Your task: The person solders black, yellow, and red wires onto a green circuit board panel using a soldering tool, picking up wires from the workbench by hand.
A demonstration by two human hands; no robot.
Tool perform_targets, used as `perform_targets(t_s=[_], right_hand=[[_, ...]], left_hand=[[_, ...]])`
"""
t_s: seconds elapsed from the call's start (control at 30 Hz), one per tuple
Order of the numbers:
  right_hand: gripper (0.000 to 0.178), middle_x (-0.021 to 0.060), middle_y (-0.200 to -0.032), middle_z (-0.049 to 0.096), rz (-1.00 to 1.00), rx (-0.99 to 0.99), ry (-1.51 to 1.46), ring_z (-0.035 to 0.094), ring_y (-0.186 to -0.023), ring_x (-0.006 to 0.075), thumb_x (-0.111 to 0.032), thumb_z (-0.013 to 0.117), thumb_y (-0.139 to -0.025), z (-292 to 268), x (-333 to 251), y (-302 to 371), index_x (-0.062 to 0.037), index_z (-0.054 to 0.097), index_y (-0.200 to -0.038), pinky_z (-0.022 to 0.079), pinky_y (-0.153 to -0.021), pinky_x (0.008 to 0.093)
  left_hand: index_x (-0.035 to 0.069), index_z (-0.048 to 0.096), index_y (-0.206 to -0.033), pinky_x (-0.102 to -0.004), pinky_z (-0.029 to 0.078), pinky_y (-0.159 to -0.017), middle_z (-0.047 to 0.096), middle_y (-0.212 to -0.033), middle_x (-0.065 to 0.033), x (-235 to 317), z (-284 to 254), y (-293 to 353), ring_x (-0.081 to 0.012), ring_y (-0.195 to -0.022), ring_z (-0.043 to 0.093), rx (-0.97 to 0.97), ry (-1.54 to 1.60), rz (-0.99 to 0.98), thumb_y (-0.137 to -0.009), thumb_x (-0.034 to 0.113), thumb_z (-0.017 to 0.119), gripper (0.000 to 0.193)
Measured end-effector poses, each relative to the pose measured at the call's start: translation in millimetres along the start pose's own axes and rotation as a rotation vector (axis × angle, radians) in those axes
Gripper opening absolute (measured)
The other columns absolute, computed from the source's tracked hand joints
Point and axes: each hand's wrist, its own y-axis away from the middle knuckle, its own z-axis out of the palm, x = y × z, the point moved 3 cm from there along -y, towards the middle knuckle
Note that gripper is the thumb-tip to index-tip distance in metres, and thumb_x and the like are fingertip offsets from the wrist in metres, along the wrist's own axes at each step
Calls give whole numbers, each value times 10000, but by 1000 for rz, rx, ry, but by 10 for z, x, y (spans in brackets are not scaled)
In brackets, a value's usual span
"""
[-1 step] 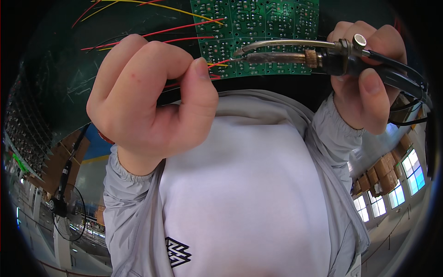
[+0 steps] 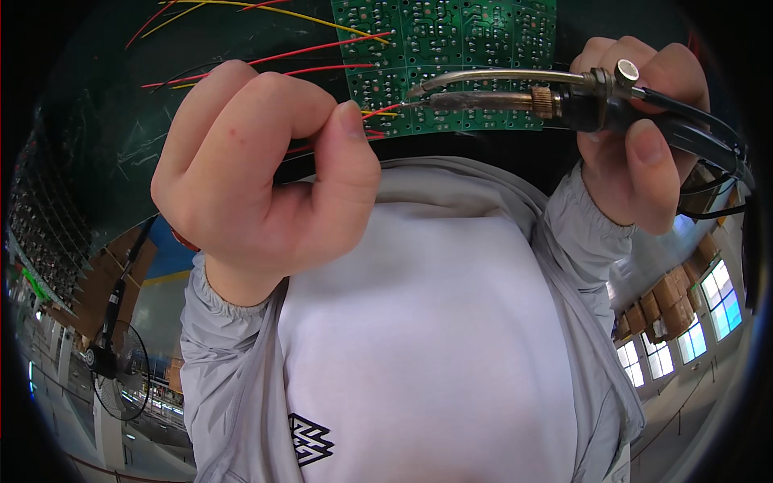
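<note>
A green circuit board panel [image 2: 459, 48] lies at the top middle, dotted with solder joints. Thumb and forefinger of my left hand [image 2: 258, 169] are closed in a pinch on a thin red wire [image 2: 385, 109], whose end reaches the board's lower left part. My right hand [image 2: 612, 173] grips a soldering iron [image 2: 483, 101] by its black handle. Along the iron runs a curved metal feed tube [image 2: 507, 74], ending near the iron's tip. That tip is at the end of the red wire; whether they touch I cannot tell.
Several red, yellow and black wires [image 2: 314, 50] trail left from the board over the dark green work surface [image 2: 105, 121]. Black cables [image 2: 717, 133] run off the iron at the right. A fan [image 2: 117, 362] stands lower left; cardboard boxes [image 2: 668, 298] are stacked lower right.
</note>
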Motion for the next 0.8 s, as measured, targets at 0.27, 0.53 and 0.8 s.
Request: perform_targets(t_s=[0.27,0.53,0.8], right_hand=[[303,105,-780,540,-1,0,15,517,-693,178,-218,630,-811,-3,-7,-4,-36,537,-1034,388,-579,278],[263,84,-766,500,22,33,-96,440,-663,174,-226,614,-780,-46,9,22,-94,497,-975,352,-596,310],[277,101,-798,533,5,0,-24,502,-685,183,-214,631,-798,-15,-5,15,-72,513,-1004,381,-595,303]], left_hand=[[12,572,-734,-223,278,-442,525,-613,-25,-24,7,3,-93,-510,411,27,14,35,-805,-4,663,117],[9,576,-735,-220,277,-442,527,-624,-25,1,-4,1,-88,-509,411,0,-16,-11,-802,-4,669,115],[5,582,-735,-218,280,-443,524,-630,-29,5,-9,5,-84,-505,407,1,-4,-28,-804,-4,672,113]])
